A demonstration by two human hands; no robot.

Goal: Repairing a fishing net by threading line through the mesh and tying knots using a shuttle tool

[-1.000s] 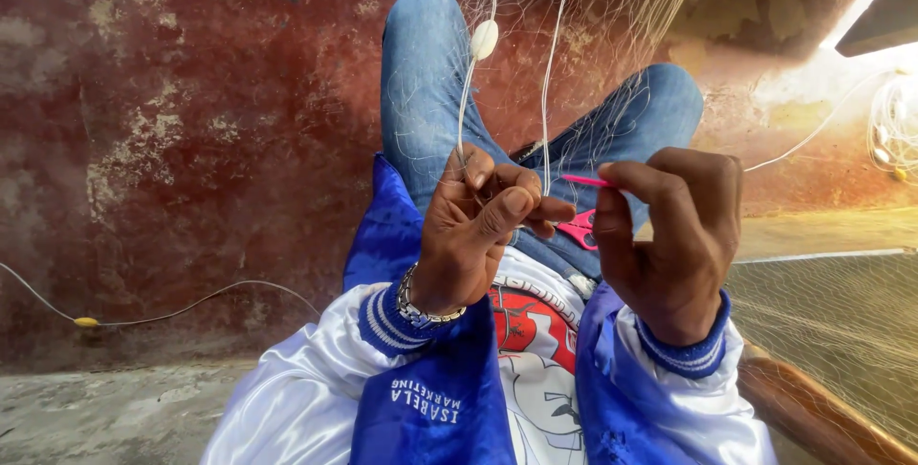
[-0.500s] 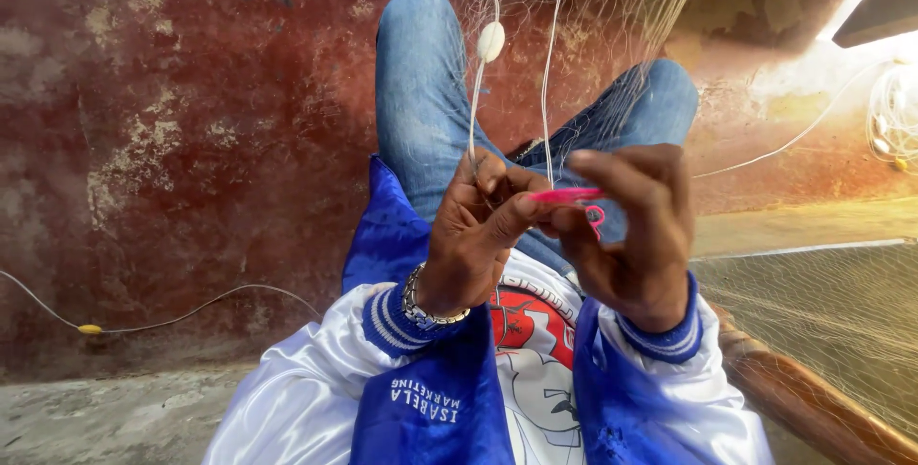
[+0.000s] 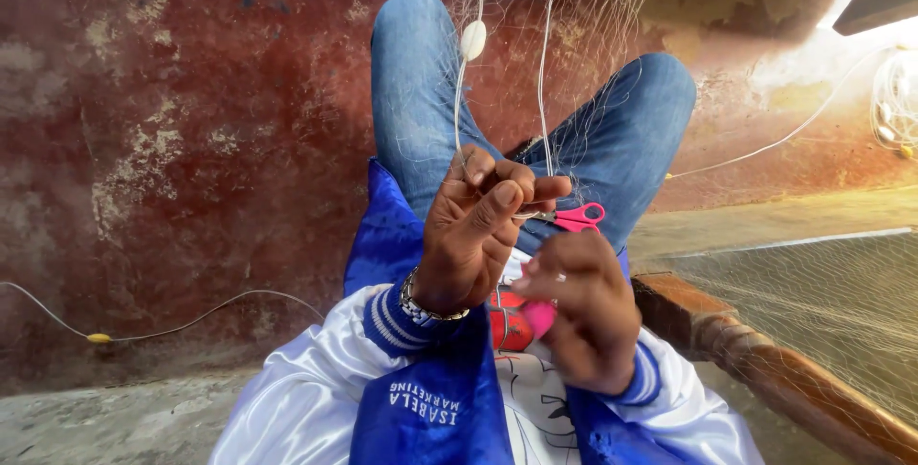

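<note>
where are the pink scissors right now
In the head view the pink scissors lie on the person's lap just right of centre, beside the left hand fingertips and above the right hand.

Wall [image 3: 172, 140]: rough plaster, dark red, worn in pale patches and blotches, filling the left and centre of the view. Floor [image 3: 115, 417]: grey concrete, uneven, at lower left. Cord [image 3: 191, 317]: thin and white, slack along the foot of the wall, carrying a small yellow float [image 3: 98, 338]. Wooden rail [image 3: 765, 369]: turned, brown, at lower right. Light: strong daylight from the upper right, washing out the wall there.
</note>
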